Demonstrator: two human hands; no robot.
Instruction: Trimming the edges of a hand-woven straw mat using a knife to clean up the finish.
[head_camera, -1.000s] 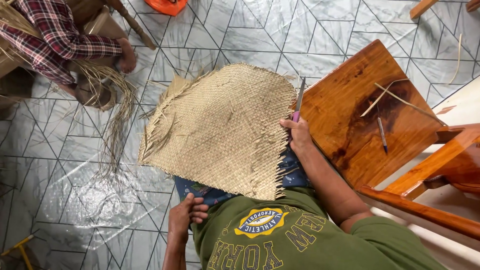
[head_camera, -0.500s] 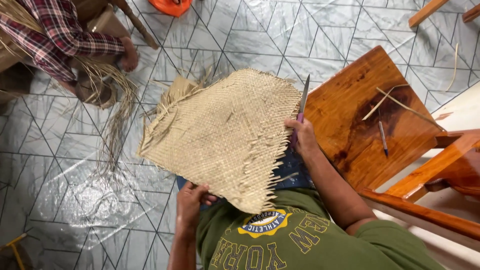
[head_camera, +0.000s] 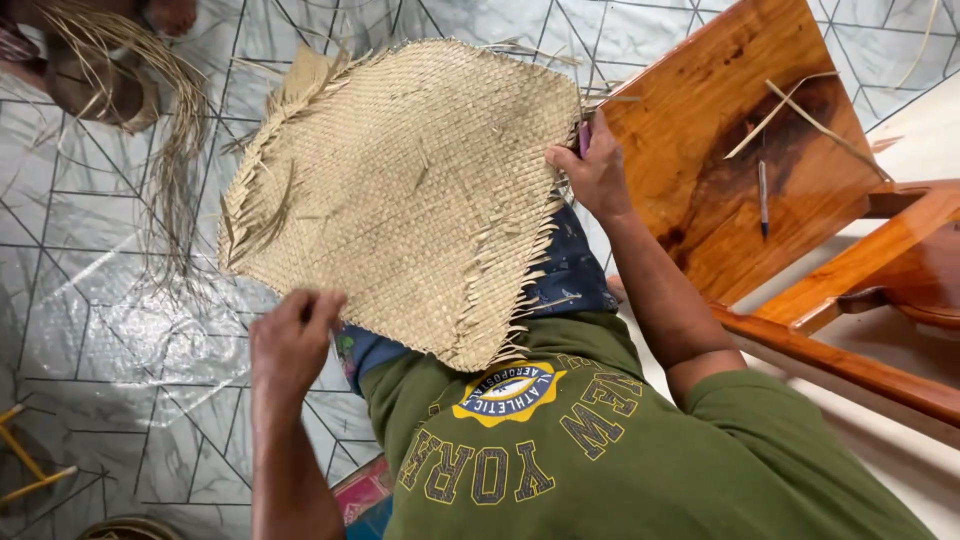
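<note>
Since the earlier frames the woven mat (head_camera: 410, 190) has been lifted and turned, so that it now fills more of the view, and the left hand (head_camera: 292, 340) has been brought up to its lower edge; the mat is held over the lap, tilted, with frayed strands hanging from its left and lower right edges. The left hand is closed, its fingers (head_camera: 325, 305) curled on the mat's lower left edge; the right hand (head_camera: 598, 172) is closed on the mat's right edge, and a thin purple-handled tool (head_camera: 584, 138) is gripped there as well. Right of the mat a polished wooden board (head_camera: 720, 150) is seen, just beside the right hand; loose straw strips (head_camera: 790, 105) and a pen (head_camera: 763, 195) are laid on it. Left of the mat, well apart, a bundle of loose straw (head_camera: 170, 130) is spread over the patterned tiled floor (head_camera: 110, 330). Below the mat a green printed shirt (head_camera: 600, 450) is worn; part of the lap is hidden by the mat.
</note>
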